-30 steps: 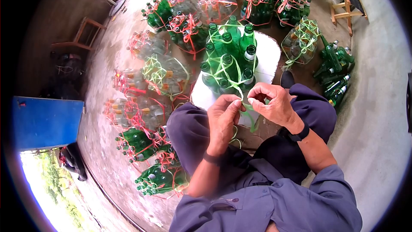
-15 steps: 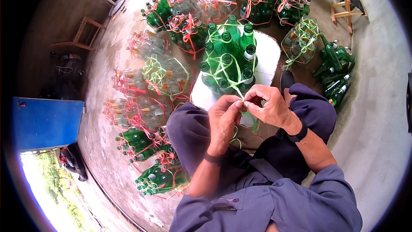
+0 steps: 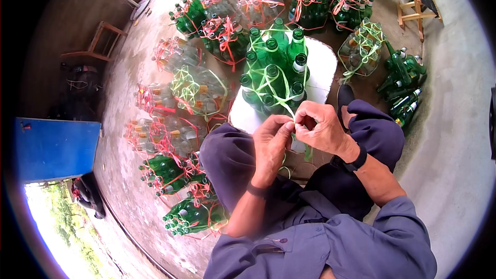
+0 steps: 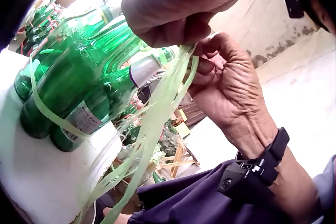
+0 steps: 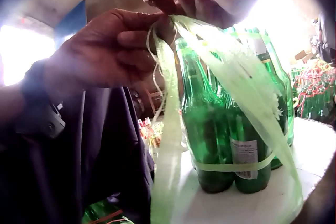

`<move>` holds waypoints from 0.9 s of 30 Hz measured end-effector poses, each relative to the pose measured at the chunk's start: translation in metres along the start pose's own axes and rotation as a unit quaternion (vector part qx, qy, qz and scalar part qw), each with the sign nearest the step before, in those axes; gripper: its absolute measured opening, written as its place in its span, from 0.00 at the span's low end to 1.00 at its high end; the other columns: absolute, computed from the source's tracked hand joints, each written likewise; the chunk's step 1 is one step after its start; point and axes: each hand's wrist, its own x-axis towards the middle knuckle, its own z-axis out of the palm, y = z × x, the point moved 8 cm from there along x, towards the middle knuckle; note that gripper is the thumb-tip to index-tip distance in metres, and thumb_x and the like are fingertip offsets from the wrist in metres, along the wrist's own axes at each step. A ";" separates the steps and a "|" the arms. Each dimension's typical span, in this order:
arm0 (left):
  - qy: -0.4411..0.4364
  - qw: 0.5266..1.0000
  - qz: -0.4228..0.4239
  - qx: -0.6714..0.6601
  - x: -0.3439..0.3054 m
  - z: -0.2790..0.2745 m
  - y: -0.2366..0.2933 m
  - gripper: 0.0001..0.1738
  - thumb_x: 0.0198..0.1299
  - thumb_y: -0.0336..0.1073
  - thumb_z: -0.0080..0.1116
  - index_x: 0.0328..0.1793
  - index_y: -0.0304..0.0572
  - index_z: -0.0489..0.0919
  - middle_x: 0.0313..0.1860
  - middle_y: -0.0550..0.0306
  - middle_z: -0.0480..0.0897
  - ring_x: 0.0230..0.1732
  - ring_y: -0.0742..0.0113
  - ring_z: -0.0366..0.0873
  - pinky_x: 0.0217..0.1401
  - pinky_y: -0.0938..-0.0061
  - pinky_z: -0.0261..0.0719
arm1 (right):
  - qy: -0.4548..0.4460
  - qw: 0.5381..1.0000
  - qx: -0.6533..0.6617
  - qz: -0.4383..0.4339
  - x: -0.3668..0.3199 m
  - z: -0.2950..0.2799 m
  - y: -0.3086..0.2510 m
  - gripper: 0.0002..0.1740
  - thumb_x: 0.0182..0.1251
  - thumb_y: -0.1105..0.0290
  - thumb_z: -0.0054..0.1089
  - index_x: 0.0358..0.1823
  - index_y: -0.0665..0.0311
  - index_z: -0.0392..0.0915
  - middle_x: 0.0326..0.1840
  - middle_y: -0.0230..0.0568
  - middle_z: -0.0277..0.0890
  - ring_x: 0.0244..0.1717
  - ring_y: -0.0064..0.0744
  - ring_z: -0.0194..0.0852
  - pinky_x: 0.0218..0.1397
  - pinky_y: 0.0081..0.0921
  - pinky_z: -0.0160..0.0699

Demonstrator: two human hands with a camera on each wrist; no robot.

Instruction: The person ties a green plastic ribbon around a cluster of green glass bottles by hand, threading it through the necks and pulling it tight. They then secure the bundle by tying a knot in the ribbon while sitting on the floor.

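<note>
A bundle of green glass bottles (image 3: 297,49) stands upright on a white board (image 3: 321,70), bound around the necks and lower bodies with light green plastic twine (image 5: 236,167). Just in front of the bundle, my left hand (image 3: 271,144) pinches the twine between thumb and forefinger. My right hand (image 3: 325,129) meets it there, thumb and fingertips pinching the same twine. From the pinched spot, loose tails of twine (image 4: 152,129) hang down in the left wrist view. The fingers partly hide the spot where the strands come together.
Several bundles of clear and green bottles tied with red twine (image 3: 227,36) stand on the floor left and behind. Loose green bottles (image 3: 400,72) lie at the right by the wall. A wooden stool (image 3: 413,15) stands back right; a blue panel (image 3: 59,147) is far left.
A second ago the hands were slightly apart with the right fingers raised. The right hand has since moved left and down, and its fingertips now meet the left hand's at the twine.
</note>
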 end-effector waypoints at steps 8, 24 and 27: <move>-0.014 0.999 0.020 0.040 -0.001 0.005 0.006 0.04 0.69 0.28 0.60 0.46 0.38 0.83 0.33 0.71 0.80 0.29 0.86 0.69 0.31 0.87 0.65 | -0.019 0.970 0.159 0.184 -0.005 0.001 0.022 0.06 0.58 0.77 0.65 0.29 0.65 0.75 0.24 0.22 0.71 0.28 0.09 0.66 0.31 0.14 0.69; -0.072 0.966 0.160 0.191 0.000 0.014 0.034 0.09 0.60 0.16 0.58 0.42 0.37 0.80 0.37 0.67 0.80 0.35 0.82 0.73 0.40 0.84 0.70 | -0.054 0.961 0.177 0.205 -0.005 0.000 0.026 0.05 0.57 0.78 0.65 0.28 0.66 0.76 0.24 0.21 0.72 0.28 0.09 0.66 0.31 0.15 0.69; -0.108 0.954 0.182 0.213 0.002 0.014 0.035 0.11 0.58 0.16 0.61 0.44 0.36 0.80 0.35 0.58 0.79 0.29 0.76 0.73 0.32 0.81 0.70 | -0.073 0.948 0.218 0.221 -0.006 0.003 0.027 0.04 0.57 0.78 0.64 0.29 0.65 0.77 0.25 0.20 0.72 0.28 0.08 0.66 0.31 0.14 0.68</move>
